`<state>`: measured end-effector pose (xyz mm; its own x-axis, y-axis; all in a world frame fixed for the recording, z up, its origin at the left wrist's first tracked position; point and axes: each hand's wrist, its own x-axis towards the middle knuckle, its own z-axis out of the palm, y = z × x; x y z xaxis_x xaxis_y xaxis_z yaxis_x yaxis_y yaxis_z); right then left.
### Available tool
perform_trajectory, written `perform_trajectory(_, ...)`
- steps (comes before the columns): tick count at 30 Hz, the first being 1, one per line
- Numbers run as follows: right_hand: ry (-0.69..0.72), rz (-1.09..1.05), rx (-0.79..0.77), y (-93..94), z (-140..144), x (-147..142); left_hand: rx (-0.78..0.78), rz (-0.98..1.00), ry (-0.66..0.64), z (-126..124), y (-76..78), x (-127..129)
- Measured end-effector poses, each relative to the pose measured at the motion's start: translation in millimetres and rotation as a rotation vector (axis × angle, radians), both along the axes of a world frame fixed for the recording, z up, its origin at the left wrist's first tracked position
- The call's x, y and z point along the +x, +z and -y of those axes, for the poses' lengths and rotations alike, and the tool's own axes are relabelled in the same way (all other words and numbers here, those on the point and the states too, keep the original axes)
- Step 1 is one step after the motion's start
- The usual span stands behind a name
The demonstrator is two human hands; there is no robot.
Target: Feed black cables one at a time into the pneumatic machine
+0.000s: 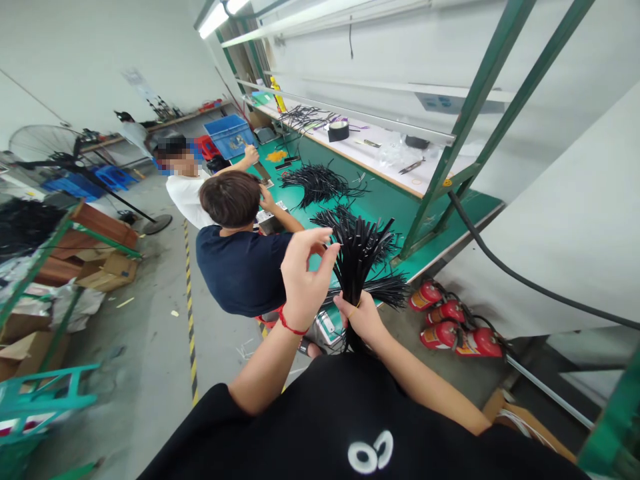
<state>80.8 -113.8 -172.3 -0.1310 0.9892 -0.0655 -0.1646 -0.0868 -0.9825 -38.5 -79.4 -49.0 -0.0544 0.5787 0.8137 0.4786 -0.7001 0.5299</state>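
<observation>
My right hand [364,319] grips the lower end of a bundle of black cables [359,257], held upright so that the cable tips fan out at the top. My left hand [306,270], with a red string around its wrist, is raised beside the bundle, and its thumb and fingers pinch a cable tip near the top. More black cables [320,181] lie in heaps on the green workbench [390,200] behind the bundle.
Two other people sit at the workbench, one in a dark shirt [240,267] right in front of me. Red fire extinguishers [453,323] lie on the floor at the right. A blue crate [229,135], a floor fan [47,152] and cardboard boxes [105,267] stand at the left.
</observation>
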Motion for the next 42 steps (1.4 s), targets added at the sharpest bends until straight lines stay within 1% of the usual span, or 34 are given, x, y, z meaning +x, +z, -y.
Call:
perform_trajectory(3,-0.035,0.008,-0.016,-0.5,1,0,0.2,-0.101,0.168,4,-8.5,-1)
perform_trajectory(5,-0.049,0.018,-0.026,0.6,0,1,0.264,-0.233,0.205,8,-12.4,0)
perform_trajectory(8,-0.056,0.03,-0.035,2.5,0,1,0.235,-0.428,0.204,13,-13.7,5)
perform_trajectory(10,-0.05,0.034,-0.035,2.5,0,0,0.183,-0.494,0.221,13,-12.6,8)
perform_trajectory(12,-0.043,0.035,-0.032,1.3,0,0,0.139,-0.518,0.237,11,-11.5,8)
perform_trajectory(16,-0.049,0.036,-0.03,-2.0,1,-1,0.123,-0.517,0.219,8,-12.2,2)
perform_trajectory(22,-0.063,0.044,-0.033,-5.1,-1,0,0.201,-0.471,0.198,7,-14.6,0)
perform_trajectory(25,-0.053,0.051,-0.032,-5.3,-2,0,0.183,-0.424,0.193,5,-13.7,1)
perform_trajectory(28,-0.045,0.061,-0.031,-4.5,-1,1,0.184,-0.423,0.191,3,-11.6,-1)
perform_trajectory(32,-0.043,0.073,-0.029,-4.8,-1,2,0.255,-0.484,0.188,1,-8.1,-8)
perform_trajectory(36,-0.024,0.075,-0.023,-6.1,-2,2,0.343,-0.605,0.161,-4,-4.5,-21)
perform_trajectory(39,-0.004,0.081,-0.013,-5.3,-1,2,0.385,-0.671,0.089,-9,-3.4,-32)
perform_trajectory(42,0.001,0.087,-0.007,-4.3,-1,2,0.38,-0.71,0.024,-10,-3.5,-40)
